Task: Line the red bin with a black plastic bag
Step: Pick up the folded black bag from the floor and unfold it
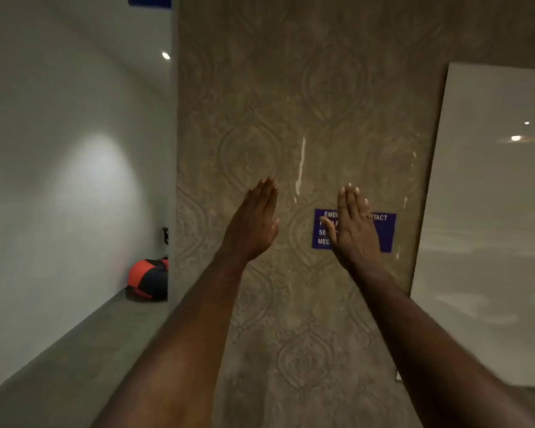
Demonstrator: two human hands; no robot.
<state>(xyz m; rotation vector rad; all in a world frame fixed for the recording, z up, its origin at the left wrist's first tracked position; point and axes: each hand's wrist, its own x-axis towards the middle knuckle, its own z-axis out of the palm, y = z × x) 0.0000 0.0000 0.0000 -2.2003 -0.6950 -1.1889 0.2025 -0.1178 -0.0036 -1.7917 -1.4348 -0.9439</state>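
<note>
**Both hands up at patterned wall, empty**

Left hand (254,223) and right hand (354,230) raised in front of a beige patterned wall (306,88), fingers straight and together, flat, holding nothing. Right hand partly covers a blue sign (383,231) with white lettering stuck on the wall. Hands apart, palms roughly facing each other. Red bin and black bag: no clear sighting. A red-and-black rounded object (149,281) sits on the grey floor (90,350) far left, at the wall corner; cannot tell what it is. White wall (44,180) on the left.
</note>
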